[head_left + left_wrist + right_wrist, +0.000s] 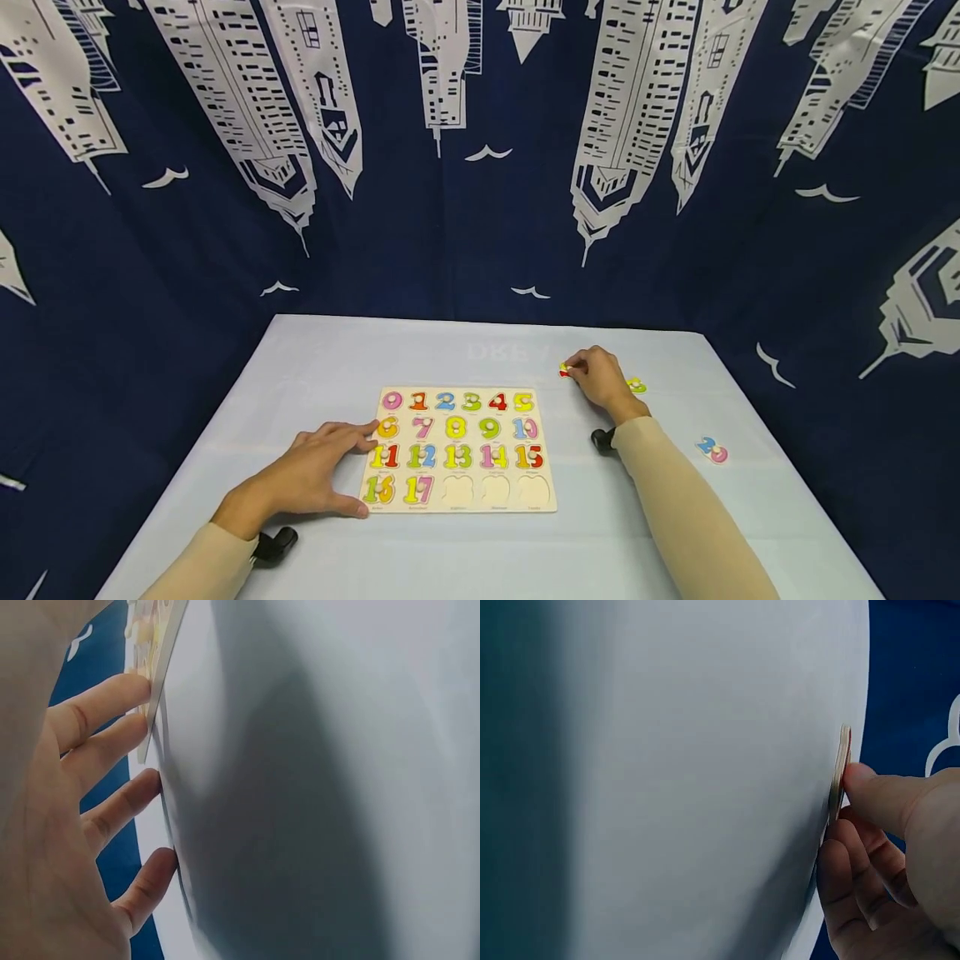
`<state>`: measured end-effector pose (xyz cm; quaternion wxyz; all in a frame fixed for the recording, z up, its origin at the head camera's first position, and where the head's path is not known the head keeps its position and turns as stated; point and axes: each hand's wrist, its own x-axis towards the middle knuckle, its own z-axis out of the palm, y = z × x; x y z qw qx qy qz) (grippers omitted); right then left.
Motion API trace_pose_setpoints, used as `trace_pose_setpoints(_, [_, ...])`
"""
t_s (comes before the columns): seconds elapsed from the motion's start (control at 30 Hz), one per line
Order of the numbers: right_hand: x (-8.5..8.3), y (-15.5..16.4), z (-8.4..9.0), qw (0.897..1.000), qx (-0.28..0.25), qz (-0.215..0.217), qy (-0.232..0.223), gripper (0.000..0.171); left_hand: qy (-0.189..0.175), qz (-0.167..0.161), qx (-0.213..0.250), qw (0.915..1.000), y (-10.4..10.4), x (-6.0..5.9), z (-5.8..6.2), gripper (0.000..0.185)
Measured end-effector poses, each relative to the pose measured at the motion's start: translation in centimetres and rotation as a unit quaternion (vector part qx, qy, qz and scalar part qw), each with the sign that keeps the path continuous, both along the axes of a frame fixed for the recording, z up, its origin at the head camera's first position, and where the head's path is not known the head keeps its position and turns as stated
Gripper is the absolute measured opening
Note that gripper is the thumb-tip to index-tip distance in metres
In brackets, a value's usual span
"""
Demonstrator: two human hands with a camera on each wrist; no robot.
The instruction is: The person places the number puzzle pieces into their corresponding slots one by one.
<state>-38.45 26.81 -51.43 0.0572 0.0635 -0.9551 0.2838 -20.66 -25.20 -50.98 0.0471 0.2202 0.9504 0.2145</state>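
A wooden number puzzle board (pixel 549 475) lies on the table, filled from 0 to 17, with three bare recesses at the right of its lowest row. My left hand (pixel 318 467) rests at the board's left edge, fingers spread, fingertips touching the edge in the left wrist view. Beyond the board's upper right corner, my right hand (pixel 600 383) pinches a red and yellow number piece (pixel 564 370) between thumb and fingers. The right wrist view shows this piece edge-on, close to the tabletop; its number cannot be read.
A yellow-green number piece (pixel 637 385) lies just right of the right wrist. Farther right is a blue and pink 20 piece (pixel 712 450). The white tabletop (pixel 420 558) ends at a dark blue curtain (pixel 442 250) printed with white buildings.
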Motion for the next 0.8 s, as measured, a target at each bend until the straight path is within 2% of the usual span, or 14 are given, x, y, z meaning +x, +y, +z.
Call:
trace_pose_setpoints(0.27, [1.3, 1.0, 0.3, 1.000, 0.006, -0.001, -0.011, 0.013, 0.016, 0.005, -0.027, 0.9995, 0.9, -0.8, 0.0, 0.097])
trace_pose_setpoints(0.5, [2.9, 1.4, 1.1, 1.000, -0.020, -0.004, 0.009, 0.015, 0.014, 0.009, -0.028, 0.9995, 1.7, -2.1, -0.4, 0.107])
trace_pose_setpoints(0.6, [3.7, 1.2, 1.5, 0.999, -0.036, 0.002, 0.022, 0.016, 0.005, 0.012, -0.023, 0.9997, 1.7, -2.5, -0.3, 0.111])
trace_pose_setpoints(0.8, [6.0, 0.3, 2.0, 0.996, -0.069, 0.027, 0.054, 0.012, -0.021, 0.018, -0.009, 0.9996, 1.6, -2.4, 0.1, 0.112])
